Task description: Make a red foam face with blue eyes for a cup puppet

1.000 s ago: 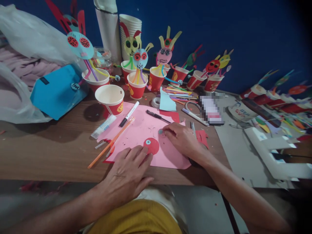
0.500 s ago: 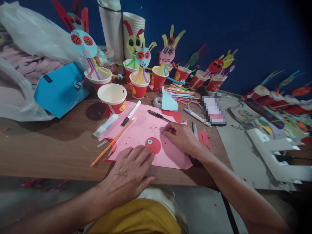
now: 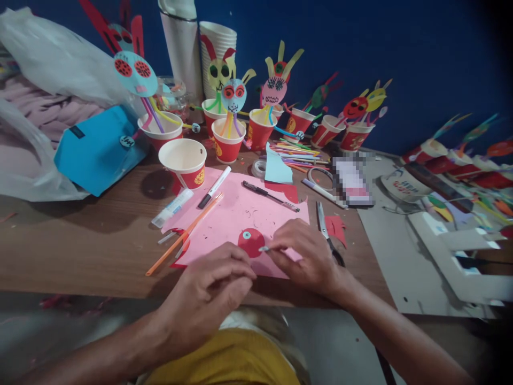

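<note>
A red paper disc (image 3: 249, 247) lies on the pink paper sheet (image 3: 224, 227), with one small light-blue paper eye (image 3: 247, 235) on its upper left. My right hand (image 3: 302, 254) pinches a second tiny light-blue paper piece (image 3: 264, 248) between thumb and fingertips, over the disc's right edge. Just left of and below the disc is my left hand (image 3: 216, 289), its fingers loosely curved and apart from the thumb, holding nothing that I can see. A black pen (image 3: 270, 196) and a marker (image 3: 214, 187) rest higher on the pink sheet.
Scissors (image 3: 326, 230) and a red paper scrap (image 3: 335, 230) lie right of the sheet. An orange straw (image 3: 182, 238) and a glue tube (image 3: 172, 207) are at left. An upright paper cup (image 3: 183, 160) stands behind. Further back are straw figures in cups (image 3: 229, 141) and a phone (image 3: 352, 182).
My right hand has moved down and left to the disc with the tiny blue piece. My left hand has lifted off the paper and turned, its fingers more curled.
</note>
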Tool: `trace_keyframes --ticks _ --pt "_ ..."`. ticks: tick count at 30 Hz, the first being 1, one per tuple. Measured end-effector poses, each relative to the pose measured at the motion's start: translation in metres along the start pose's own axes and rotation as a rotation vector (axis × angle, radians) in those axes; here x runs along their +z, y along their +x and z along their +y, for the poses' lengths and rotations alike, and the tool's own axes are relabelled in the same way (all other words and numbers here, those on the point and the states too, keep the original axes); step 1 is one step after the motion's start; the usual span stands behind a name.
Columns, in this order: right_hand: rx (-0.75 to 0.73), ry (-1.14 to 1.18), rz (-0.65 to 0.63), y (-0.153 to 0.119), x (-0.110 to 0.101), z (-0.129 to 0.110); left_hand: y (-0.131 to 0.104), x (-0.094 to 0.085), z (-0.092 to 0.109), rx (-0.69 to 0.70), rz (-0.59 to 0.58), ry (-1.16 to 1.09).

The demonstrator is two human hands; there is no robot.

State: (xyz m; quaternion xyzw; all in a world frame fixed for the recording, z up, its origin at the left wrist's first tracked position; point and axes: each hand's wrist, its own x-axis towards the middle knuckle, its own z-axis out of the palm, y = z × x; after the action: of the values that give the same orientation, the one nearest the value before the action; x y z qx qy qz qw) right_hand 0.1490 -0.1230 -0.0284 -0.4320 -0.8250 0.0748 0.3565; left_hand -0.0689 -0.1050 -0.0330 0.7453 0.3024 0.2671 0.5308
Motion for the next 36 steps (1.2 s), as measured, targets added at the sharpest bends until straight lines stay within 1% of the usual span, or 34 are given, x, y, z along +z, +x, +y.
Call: trace_keyframes --ticks 2,3,4,5,7,9,10,13,16,18,19,21,24,26,28,30,36 --pt "-0.177 -0.035 -0.005 -0.002 -0.004 -0.005 0.004 0.002 0.002 -0.277 -0.106 -0.340" --pt "-0.241 -0.056 -0.019 -0.003 -0.005 -0.007 0.006 0.003 0.002 -0.386 -0.133 -0.471" --pt "-0.291 -0.075 -0.035 -0.003 -0.007 -0.009 0.007 0.004 0.001 -0.465 -0.146 -0.571" --pt "-0.328 -0.093 -0.047 -0.003 -0.008 -0.011 0.008 0.005 0.001 -0.511 -0.150 -0.646" --pt "-0.382 -0.115 -0.059 -0.002 -0.010 -0.013 0.008 0.007 0.000 -0.540 -0.174 -0.723" --pt "-0.402 -0.134 -0.071 -0.002 -0.011 -0.015 0.008 0.007 0.001 -0.547 -0.210 -0.736" --pt "-0.404 -0.141 -0.077 -0.002 -0.011 -0.015 0.008 0.008 0.002 -0.552 -0.210 -0.725" --pt "-0.405 -0.160 -0.083 -0.005 -0.011 -0.014 0.009 0.008 0.005 -0.552 -0.161 -0.659" --pt "-0.390 -0.161 -0.070 -0.011 -0.007 -0.010 0.009 0.010 0.005 -0.525 -0.108 -0.559" --pt "-0.305 -0.115 -0.036 -0.014 -0.002 -0.009 0.009 0.011 0.004 -0.495 -0.055 -0.490" --pt "-0.221 -0.067 -0.022 -0.016 0.000 -0.009 0.009 0.012 0.004 -0.474 -0.026 -0.458" --pt "0.013 0.081 -0.020 -0.017 0.004 -0.011 0.009 0.014 0.004 -0.426 0.015 -0.386" --pt "0.364 0.327 -0.118 -0.015 0.004 -0.019 0.009 0.016 0.006 -0.370 0.034 -0.290" --pt "0.504 0.433 -0.185 -0.013 0.004 -0.023 0.008 0.017 0.007 -0.360 0.037 -0.258" --pt "0.579 0.475 -0.220 -0.013 0.004 -0.026 0.008 0.017 0.008 -0.357 0.042 -0.244" --pt "0.614 0.477 -0.225 -0.013 0.005 -0.027 0.008 0.018 0.007 -0.351 0.051 -0.233" --pt "0.623 0.487 -0.217 -0.014 0.010 -0.029 0.008 0.020 0.005 -0.320 0.066 -0.218"
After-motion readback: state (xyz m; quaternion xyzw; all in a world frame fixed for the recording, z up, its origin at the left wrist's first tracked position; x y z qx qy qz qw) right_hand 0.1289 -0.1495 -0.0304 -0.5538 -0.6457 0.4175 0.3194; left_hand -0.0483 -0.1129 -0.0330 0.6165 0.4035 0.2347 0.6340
